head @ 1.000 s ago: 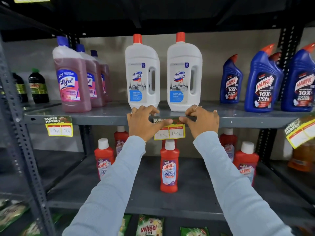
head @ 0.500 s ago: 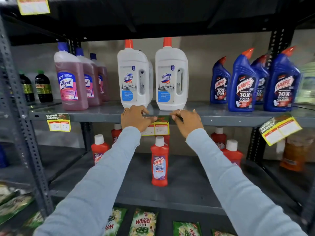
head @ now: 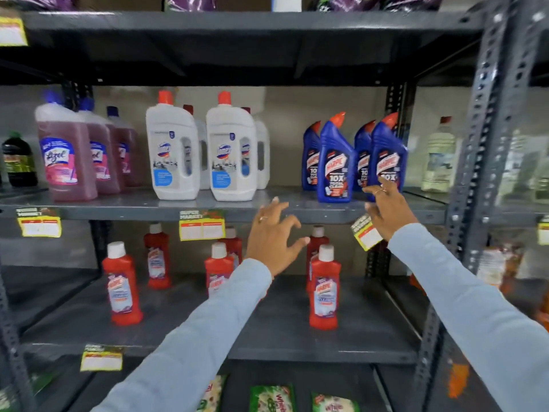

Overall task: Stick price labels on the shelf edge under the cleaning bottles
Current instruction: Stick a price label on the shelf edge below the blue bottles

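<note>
Grey metal shelving holds rows of cleaning bottles, with the shelf edge (head: 124, 214) as the landmark. Going rightward along it: one price label (head: 39, 223) sits straight under the pink bottles (head: 66, 153), a second label (head: 202, 225) straight under the white bottles (head: 202, 150). The left hand (head: 274, 236) hovers spread and empty. The right hand (head: 387, 214), fingers loose, reaches the crooked third label (head: 366, 232) under the blue bottles (head: 335, 162); whether it grips is unclear. That one probably remains

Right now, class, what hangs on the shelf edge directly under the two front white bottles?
A yellow price label hangs under the white bottles, with red bottles on the shelf below. Its writing is too blurred to read.
</note>
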The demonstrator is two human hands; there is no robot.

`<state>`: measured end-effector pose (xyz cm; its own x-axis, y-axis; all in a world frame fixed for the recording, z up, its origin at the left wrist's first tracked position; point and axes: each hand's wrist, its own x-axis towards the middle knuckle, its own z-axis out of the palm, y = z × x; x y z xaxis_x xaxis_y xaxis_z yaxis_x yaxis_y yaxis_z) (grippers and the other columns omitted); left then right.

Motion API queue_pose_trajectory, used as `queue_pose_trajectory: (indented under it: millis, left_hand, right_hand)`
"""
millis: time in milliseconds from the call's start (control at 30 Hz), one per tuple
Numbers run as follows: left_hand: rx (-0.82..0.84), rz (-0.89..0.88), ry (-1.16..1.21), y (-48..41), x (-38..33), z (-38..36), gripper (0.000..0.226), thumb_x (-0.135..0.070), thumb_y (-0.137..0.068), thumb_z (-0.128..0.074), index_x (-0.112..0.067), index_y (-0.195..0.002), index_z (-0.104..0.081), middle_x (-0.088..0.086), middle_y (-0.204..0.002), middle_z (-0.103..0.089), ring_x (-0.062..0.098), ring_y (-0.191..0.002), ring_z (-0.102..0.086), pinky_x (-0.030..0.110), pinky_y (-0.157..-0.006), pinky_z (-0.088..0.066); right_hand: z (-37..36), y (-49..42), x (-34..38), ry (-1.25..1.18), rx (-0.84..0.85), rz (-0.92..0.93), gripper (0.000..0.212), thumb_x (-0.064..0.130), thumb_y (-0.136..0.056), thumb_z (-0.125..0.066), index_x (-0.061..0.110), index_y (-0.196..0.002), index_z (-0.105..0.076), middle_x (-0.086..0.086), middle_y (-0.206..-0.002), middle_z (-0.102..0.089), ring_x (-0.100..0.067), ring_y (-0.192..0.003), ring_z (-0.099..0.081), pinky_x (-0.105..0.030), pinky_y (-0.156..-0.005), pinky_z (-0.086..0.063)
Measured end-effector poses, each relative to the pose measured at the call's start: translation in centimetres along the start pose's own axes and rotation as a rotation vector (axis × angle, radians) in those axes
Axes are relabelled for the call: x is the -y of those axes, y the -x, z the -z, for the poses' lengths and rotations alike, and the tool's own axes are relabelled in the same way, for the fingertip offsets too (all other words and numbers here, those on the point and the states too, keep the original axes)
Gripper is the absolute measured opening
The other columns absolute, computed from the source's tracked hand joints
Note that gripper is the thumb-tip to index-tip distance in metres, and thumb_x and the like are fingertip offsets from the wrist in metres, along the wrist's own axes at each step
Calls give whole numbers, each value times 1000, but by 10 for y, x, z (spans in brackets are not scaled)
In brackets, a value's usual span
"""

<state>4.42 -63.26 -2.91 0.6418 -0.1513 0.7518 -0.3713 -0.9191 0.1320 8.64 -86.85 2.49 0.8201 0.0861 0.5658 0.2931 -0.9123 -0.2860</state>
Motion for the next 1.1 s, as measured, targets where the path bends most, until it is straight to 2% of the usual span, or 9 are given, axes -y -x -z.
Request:
queue_pose_trajectory:
  millis: [67, 167, 233, 400, 567, 833, 933, 1033, 1100]
  left_hand:
    - [46, 7, 34, -18, -26, -15, 35, -46, -84, -61, -19, -106, -62, 8, -153, -31, 26, -147, -10, 45, -119, -7]
    - [168, 35, 51, -41, -51, -41, 40, -47, -83, -61, -17, -110, -60, 11, -158, -19, 27, -148, 4, 48, -119, 0]
    - [224, 69, 67, -54, -60, -58, 42, -50, -84, -59, -17, -110, -60, 11, -159, -15, 28, -148, 8, 51, -117, 6]
    - [237, 164, -7, -72, -84, -89, 36, -52, -88, -51, -20, -98, -62, 7, -157, -23, 25, -148, 6, 57, -109, 20]
    - [157, 216, -11, -78, -99, -95, 19, -36, -90, -55, -23, -97, -68, 2, -149, -36, 25, -148, 0, 64, -106, 20]
    - [161, 234, 61, -78, -95, -96, 15, -36, -89, -56, -26, -85, -66, -3, -149, -37, 22, -148, -5, 58, -107, 23]
    - [190, 154, -43, -69, -91, -96, 13, -35, -87, -59, -26, -88, -69, -3, -155, -28, 23, -148, 0, 59, -110, 20]
    - [154, 90, -225, -60, -90, -101, 13, -35, -87, -61, -25, -82, -69, -1, -157, -24, 23, -148, 1, 58, -113, 14]
    - [131, 100, -261, -60, -95, -106, 17, -37, -86, -62, -24, -76, -67, -1, -157, -25, 24, -148, -1, 56, -112, 16]
  right_hand:
    - [8, -11, -21, 93, 90, 7, 40, 14, -97, -44, 9, -137, -46, -19, -152, -30, -40, -135, -37, -45, -110, -35]
    - [15, -24, -30, 90, 174, 22, 26, 12, -93, -51, 7, -117, -62, -19, -128, -58, -36, -116, -55, -36, -90, -43]
    - [16, -31, -37, 79, 186, 30, 19, 15, -90, -57, 8, -107, -65, -16, -118, -63, -34, -107, -59, -36, -83, -46]
    - [12, -40, -51, 120, 205, 62, 21, 21, -90, -59, 10, -107, -58, -12, -117, -61, -35, -107, -56, -42, -86, -47]
    - [15, -47, -53, 159, 273, 103, 21, 26, -92, -57, 11, -105, -63, -14, -114, -64, -34, -104, -60, -42, -88, -53]
    - [16, -48, -78, -20, 307, 181, 26, 27, -87, -64, 6, -101, -73, -11, -115, -68, -28, -111, -61, -37, -96, -50]
    - [3, -39, -91, -48, 295, 237, 25, 30, -81, -71, 12, -96, -77, -3, -136, -58, -24, -127, -52, -41, -107, -42]
    - [-18, -18, -97, 240, 183, 324, 28, 38, -84, -65, 22, -104, -75, 4, -154, -32, -25, -144, -27, -47, -122, -13]
    - [-29, -9, -102, 362, 100, 383, 30, 38, -88, -59, 22, -110, -72, 4, -159, -21, -24, -149, -10, -50, -122, -1]
